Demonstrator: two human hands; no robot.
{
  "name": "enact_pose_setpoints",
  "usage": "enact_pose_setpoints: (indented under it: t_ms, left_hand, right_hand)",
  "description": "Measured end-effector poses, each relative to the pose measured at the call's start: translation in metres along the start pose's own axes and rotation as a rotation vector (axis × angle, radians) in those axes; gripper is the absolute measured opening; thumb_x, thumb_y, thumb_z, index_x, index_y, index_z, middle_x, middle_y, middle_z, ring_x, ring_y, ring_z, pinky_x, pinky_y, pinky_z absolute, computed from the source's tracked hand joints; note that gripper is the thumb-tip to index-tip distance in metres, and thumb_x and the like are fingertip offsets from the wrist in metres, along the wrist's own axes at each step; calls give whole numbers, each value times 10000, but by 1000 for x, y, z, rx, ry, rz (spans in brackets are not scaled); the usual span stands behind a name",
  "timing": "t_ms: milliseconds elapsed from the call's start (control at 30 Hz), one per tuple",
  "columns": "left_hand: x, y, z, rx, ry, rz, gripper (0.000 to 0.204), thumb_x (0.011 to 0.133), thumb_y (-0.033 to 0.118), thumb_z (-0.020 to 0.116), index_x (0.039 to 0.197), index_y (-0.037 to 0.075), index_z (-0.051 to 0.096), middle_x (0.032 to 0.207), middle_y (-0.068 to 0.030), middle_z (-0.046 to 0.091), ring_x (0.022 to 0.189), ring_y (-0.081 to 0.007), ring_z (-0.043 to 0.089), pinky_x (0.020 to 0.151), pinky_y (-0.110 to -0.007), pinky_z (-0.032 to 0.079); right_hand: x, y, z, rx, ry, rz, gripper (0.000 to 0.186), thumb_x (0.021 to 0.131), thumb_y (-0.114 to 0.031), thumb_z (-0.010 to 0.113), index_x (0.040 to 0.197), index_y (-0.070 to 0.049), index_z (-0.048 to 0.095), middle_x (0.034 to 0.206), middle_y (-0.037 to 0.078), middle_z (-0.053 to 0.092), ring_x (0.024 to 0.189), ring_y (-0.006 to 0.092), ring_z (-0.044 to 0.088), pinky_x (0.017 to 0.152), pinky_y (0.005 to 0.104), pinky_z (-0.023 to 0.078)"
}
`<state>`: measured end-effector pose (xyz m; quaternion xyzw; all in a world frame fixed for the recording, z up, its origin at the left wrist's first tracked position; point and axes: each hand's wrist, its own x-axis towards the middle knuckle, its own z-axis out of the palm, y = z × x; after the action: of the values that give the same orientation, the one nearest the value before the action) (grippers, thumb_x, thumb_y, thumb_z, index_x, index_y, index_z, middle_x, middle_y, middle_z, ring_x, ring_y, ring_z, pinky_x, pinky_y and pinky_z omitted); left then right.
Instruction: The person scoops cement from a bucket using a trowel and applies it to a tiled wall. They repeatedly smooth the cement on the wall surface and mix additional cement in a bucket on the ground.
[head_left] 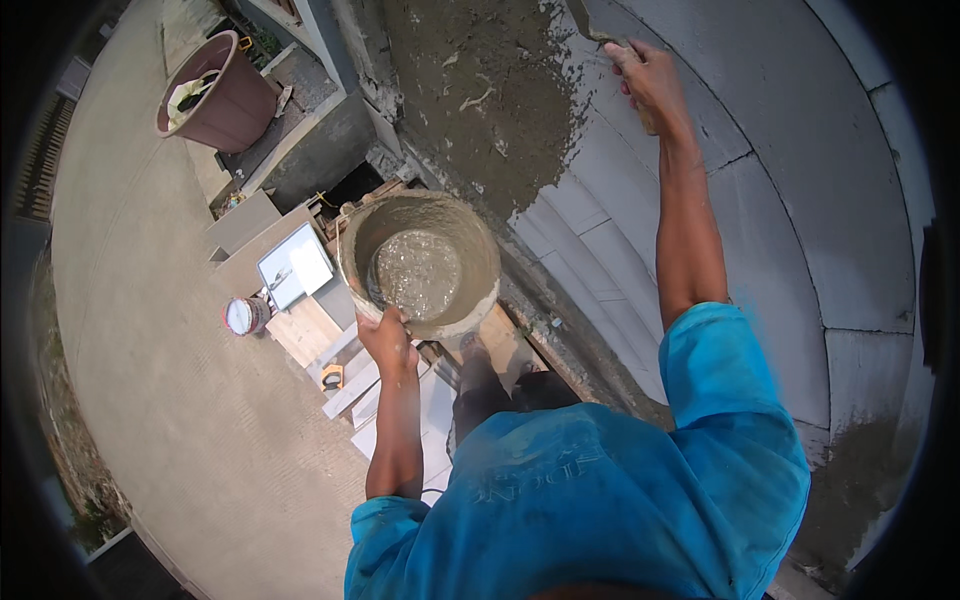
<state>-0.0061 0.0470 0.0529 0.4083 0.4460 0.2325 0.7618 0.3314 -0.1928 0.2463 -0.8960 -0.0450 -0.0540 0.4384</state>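
My left hand (388, 340) is closed on the near rim of a mortar-caked bucket (478, 240). Wet grey mortar (418, 272) lies in the bottom of it. Up at the wall, my right hand (648, 80) grips the handle of a trowel (585, 20), whose blade is partly cut off by the upper edge of the picture. The trowel is close to the border between a dark coat of wet mortar (480, 90) and the bare pale block wall (630, 160). Whether the blade touches the wall I cannot tell.
A large pinkish-brown tub (232, 108) stands on a ledge at the far left. Below the bucket are boards (305, 330), a white tray-like panel (297, 265), a small paint pail (246, 315) and a yellow-handled tool (332, 377). Concrete paving (190, 400) stretches along the left.
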Motion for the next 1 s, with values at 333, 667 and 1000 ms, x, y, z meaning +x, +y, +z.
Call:
enact_pose_setpoints:
  t_ms: [333, 667, 1000]
  left_hand:
    - [-26, -8, 46, -30, -185, 109, 587, 764, -127, 526, 1343, -30, 531, 1161, -117, 661, 972, -188, 644, 846, -285, 496]
    - [-31, 7, 62, -141, -175, 27, 606, 776, -143, 503, 1364, 4, 482, 1023, -87, 623, 732, -139, 595, 572, -264, 468]
    - [-38, -7, 8, -25, -186, 18, 836, 715, -185, 449, 1521, 17, 355, 1203, -118, 608, 958, -193, 649, 692, -265, 530]
  right_hand:
    - [-190, 34, 55, -688, -926, -206, 388, 905, -366, 693, 1196, -108, 677, 1030, 176, 707, 975, 378, 673, 847, 498, 522]
    - [-186, -19, -12, -489, -231, -586, 269, 923, -333, 658, 1107, -141, 695, 906, 110, 674, 854, 282, 678, 687, 432, 532]
    - [-30, -39, -55, 152, -247, -65, 277, 953, -298, 641, 1074, -62, 720, 751, -11, 569, 634, 88, 503, 541, 293, 428]
